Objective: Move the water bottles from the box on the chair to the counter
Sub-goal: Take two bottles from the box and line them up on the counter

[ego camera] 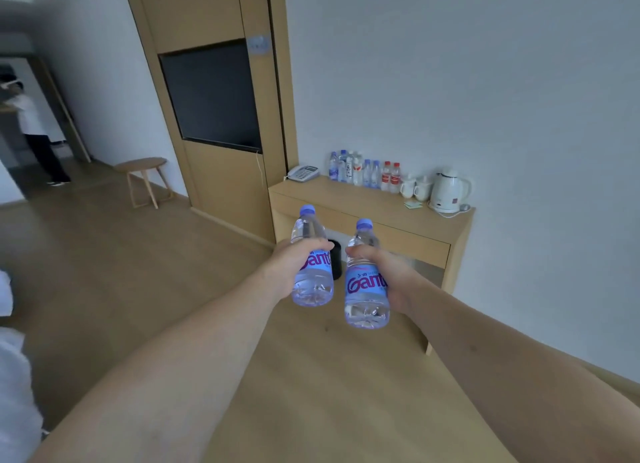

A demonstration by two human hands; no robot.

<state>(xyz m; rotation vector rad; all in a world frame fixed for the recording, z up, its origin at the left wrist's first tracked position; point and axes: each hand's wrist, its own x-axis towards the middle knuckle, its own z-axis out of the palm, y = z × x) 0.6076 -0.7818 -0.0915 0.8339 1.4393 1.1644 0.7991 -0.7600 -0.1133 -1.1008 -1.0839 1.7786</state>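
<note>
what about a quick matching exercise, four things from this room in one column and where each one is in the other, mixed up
Things:
1. clear water bottle with blue label and cap
2. white electric kettle
3. grey desk telephone
4. round wooden stool

Places:
A. left end of the wooden counter
B. on the floor by the far wall
C. held in the left hand
D. right end of the counter

Pairs: 1-C, 2-D, 3-A, 4-B
</note>
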